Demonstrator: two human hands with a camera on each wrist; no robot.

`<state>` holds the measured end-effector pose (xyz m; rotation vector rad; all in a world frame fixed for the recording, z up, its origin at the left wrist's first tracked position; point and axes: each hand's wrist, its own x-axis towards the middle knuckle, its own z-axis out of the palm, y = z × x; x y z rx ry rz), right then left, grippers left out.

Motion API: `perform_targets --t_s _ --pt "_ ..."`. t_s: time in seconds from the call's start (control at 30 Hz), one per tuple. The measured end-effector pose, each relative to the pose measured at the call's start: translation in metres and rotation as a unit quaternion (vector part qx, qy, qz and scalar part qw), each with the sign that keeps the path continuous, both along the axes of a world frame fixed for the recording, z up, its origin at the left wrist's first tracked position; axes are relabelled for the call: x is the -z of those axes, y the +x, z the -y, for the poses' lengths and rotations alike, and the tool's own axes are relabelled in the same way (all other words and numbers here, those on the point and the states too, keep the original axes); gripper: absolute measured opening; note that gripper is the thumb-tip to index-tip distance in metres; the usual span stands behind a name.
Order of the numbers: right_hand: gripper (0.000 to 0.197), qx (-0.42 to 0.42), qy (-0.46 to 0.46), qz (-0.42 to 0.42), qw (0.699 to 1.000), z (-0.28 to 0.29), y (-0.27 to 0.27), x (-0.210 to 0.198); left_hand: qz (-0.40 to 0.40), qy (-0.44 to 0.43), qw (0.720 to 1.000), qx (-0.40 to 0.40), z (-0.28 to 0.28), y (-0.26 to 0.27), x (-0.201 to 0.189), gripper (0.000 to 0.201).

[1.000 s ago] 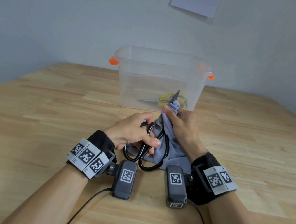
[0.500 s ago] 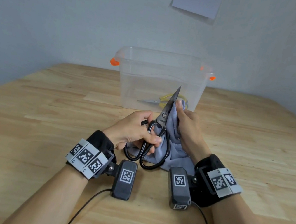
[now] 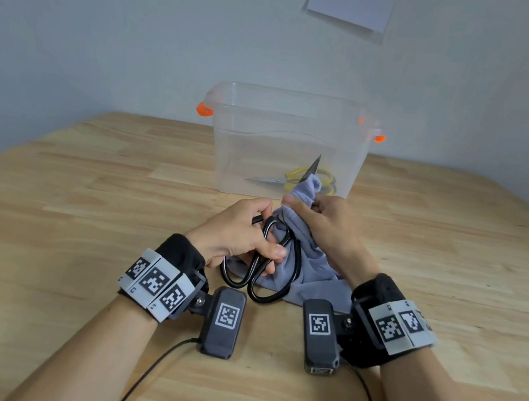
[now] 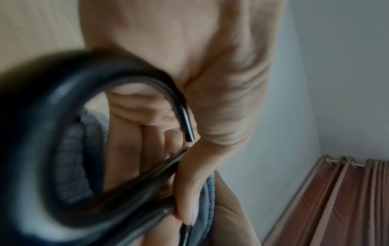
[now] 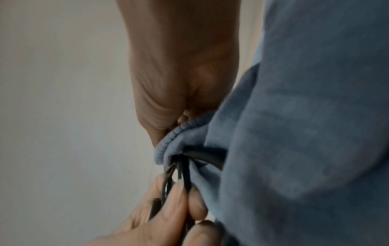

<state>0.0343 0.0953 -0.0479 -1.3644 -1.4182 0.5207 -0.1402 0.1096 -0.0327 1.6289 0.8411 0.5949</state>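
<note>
Head view: right hand (image 3: 324, 227), clutching the grey-blue fabric cloth (image 3: 310, 277), is sliding back up the black-handled steel scissors (image 3: 296, 267) mid-frame, left hand (image 3: 237, 230) gripping their loops, leaving only the tip bare, so wiping is still running.

Behind the left hand (image 3: 237, 234), at lower centre-left of the head view, the person is wearing a black cuff (image 3: 179, 251) carrying three white coded plates (image 3: 156, 282). A screw-fastened bracket (image 3: 199, 301) is holding a dark grey coded camera module (image 3: 223, 322), which is trailing a black cable (image 3: 152, 373). Behind the right hand (image 3: 325, 224), a matching cuff assembly (image 3: 377, 291) is sitting at lower centre-right.
</note>
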Motion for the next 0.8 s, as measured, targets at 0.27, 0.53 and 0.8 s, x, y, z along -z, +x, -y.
perform_targets --t_s 0.27,0.53,0.8 --pt "0.058 0.034 0.042 0.030 0.998 -0.007 0.000 0.006 0.004 0.003 1.000 0.005 0.000 0.001 0.000 0.042" --pt "0.051 0.037 0.022 -0.066 0.997 -0.013 -0.001 0.012 0.005 0.004 1.000 0.001 -0.001 0.001 -0.001 0.039" --pt "0.043 -0.057 -0.027 -0.118 0.991 -0.002 -0.001 0.005 -0.001 -0.006 1.000 -0.007 -0.001 -0.001 -0.002 0.037"
